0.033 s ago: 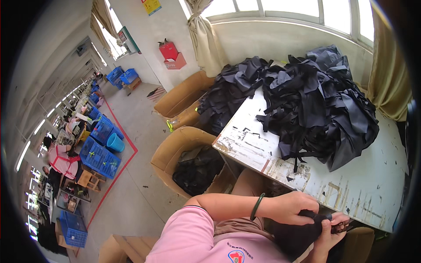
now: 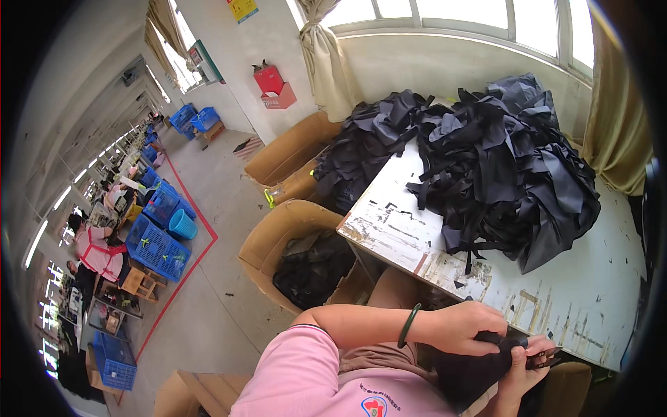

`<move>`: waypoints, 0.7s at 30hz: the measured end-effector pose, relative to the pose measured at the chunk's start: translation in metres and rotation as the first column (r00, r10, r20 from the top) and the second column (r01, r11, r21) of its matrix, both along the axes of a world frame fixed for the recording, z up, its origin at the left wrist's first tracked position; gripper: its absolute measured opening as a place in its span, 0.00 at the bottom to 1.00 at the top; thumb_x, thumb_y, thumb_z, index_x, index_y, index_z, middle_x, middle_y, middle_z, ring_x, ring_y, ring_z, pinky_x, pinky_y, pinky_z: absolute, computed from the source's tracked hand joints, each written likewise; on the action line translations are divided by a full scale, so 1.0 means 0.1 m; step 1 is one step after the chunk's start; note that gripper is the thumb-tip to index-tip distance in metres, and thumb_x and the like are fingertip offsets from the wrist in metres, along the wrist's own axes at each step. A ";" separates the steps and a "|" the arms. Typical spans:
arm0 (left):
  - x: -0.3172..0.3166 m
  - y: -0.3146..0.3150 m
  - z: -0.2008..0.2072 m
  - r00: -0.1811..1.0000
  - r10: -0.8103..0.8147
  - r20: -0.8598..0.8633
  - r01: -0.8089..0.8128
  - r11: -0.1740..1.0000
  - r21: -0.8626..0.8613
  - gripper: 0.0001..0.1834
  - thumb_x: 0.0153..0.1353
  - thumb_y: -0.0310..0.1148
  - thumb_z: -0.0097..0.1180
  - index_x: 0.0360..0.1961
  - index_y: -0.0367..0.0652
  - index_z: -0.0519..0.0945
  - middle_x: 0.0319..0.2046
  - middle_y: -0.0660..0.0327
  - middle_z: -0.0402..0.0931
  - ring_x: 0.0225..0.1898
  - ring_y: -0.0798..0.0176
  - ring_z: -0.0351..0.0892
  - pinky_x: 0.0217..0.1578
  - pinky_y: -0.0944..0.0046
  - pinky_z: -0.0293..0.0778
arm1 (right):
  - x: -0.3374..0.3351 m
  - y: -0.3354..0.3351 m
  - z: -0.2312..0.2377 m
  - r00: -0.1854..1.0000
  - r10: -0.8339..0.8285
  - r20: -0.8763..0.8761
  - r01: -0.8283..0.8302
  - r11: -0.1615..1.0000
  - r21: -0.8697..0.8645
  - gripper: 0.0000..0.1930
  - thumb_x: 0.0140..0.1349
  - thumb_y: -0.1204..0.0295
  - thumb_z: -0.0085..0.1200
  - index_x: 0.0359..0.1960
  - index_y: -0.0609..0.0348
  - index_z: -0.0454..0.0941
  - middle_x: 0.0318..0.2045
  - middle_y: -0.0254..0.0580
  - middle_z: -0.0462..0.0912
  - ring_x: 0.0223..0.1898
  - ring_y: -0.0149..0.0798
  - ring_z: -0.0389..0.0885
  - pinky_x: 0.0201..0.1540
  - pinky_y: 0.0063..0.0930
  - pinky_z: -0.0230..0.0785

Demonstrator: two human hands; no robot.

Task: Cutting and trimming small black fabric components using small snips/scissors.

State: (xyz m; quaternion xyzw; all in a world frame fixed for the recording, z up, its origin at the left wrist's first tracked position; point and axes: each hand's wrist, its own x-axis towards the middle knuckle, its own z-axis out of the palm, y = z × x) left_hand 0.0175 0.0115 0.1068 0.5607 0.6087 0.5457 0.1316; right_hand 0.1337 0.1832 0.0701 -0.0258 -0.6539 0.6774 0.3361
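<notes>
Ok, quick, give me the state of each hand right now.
Left hand: closed, pinching black fabric.
Right hand: closed on the same fabric, with a small dark tool, exact kind unclear, at its fingers.

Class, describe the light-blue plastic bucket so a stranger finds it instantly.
Find the red line on the grey floor. Just left of it stand blue latticed plastic crates. Beside them, the light-blue plastic bucket differs: round and solid-walled.
</notes>
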 end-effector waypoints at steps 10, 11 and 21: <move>-0.30 -0.22 0.17 0.972 0.078 -0.220 -0.098 0.992 -0.079 0.12 0.49 0.31 0.62 0.29 0.39 0.72 0.25 0.55 0.72 0.29 0.46 0.73 0.29 0.53 0.68 | -0.26 -0.03 0.36 0.995 -0.065 0.078 0.037 0.948 0.315 0.30 0.49 0.60 0.70 0.49 0.64 0.72 0.44 0.40 0.79 0.21 0.19 0.57 0.24 0.13 0.49; -0.29 -0.24 0.17 0.973 0.081 -0.218 -0.101 0.992 -0.081 0.12 0.49 0.31 0.62 0.29 0.39 0.72 0.25 0.55 0.72 0.29 0.46 0.73 0.29 0.53 0.68 | -0.25 -0.05 0.46 0.985 -0.022 0.170 -0.046 0.921 0.388 0.29 0.49 0.60 0.70 0.48 0.64 0.73 0.44 0.41 0.79 0.22 0.21 0.60 0.25 0.14 0.52; -0.25 -0.26 0.06 0.977 0.053 -0.206 -0.094 0.976 -0.197 0.11 0.47 0.32 0.62 0.26 0.39 0.73 0.24 0.56 0.73 0.31 0.47 0.74 0.31 0.52 0.69 | -0.29 -0.07 0.27 0.911 0.177 0.372 -0.312 0.886 0.342 0.11 0.48 0.78 0.66 0.29 0.64 0.75 0.28 0.39 0.78 0.29 0.32 0.74 0.34 0.22 0.65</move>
